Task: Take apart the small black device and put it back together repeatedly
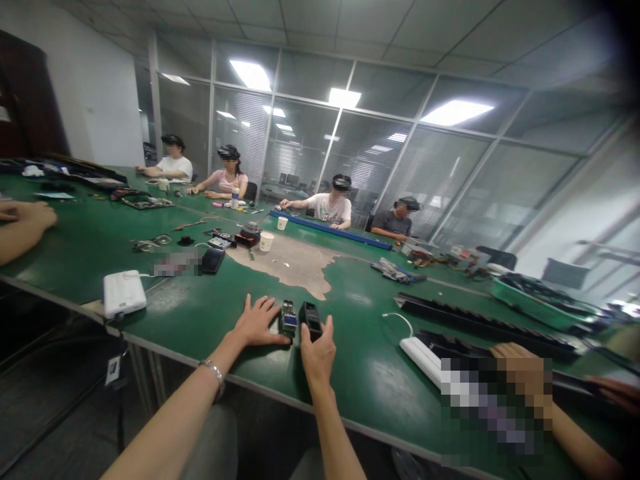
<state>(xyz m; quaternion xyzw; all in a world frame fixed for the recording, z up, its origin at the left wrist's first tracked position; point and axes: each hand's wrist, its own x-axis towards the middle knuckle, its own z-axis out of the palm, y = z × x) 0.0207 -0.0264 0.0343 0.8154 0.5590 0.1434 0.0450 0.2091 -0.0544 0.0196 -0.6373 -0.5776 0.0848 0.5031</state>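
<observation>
My left hand (259, 321) lies spread on the green table, its fingers apart. Its thumb reaches the near end of a small electronic unit (289, 319) with an exposed circuit board and a blue part. Just right of that unit is a black plastic casing (311, 319), hollow on its upper side. My right hand (319, 348) grips the casing's near end between thumb and fingers. Casing and unit lie side by side with a narrow gap. Whether the left thumb presses on the unit or only rests beside it is hard to see.
A white power bank (125, 293) and a dark phone-like slab (213, 261) lie left. Paper cups (267, 241) stand ahead on a bare brown patch (300, 263). At right are long black strips (480, 323), a green basket (530, 303) and a co-worker's hand (525, 373). Several people sit opposite.
</observation>
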